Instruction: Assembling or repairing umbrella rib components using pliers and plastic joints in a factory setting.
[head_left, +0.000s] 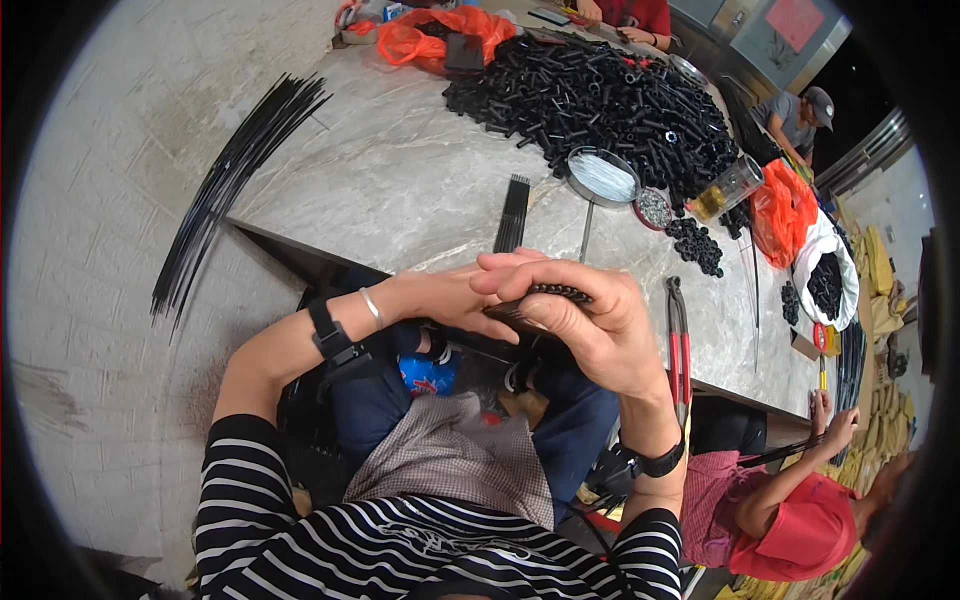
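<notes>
Black rods (560, 292) are clamped in a tight bundle between the fingers and thumb of the right hand (600, 315), above the near edge of the table (380, 170). The left hand (450, 298) is held just to the left; whether its fingers are closed on them cannot be told, since they are partly covered. Just beyond the hands, a row of thin sticks (513, 212) is seen; its near end is hidden. Farther off, a round dish (602, 175), a small red bowl (653, 208) and a tilted jar (730, 188) are set before a heap of black tubes (610, 105). Near the right hand, red-handled pliers (679, 340) are laid across the table edge. At far left, long rods (230, 190) are spread. A co-worker in red (800, 525) is seated at right.
</notes>
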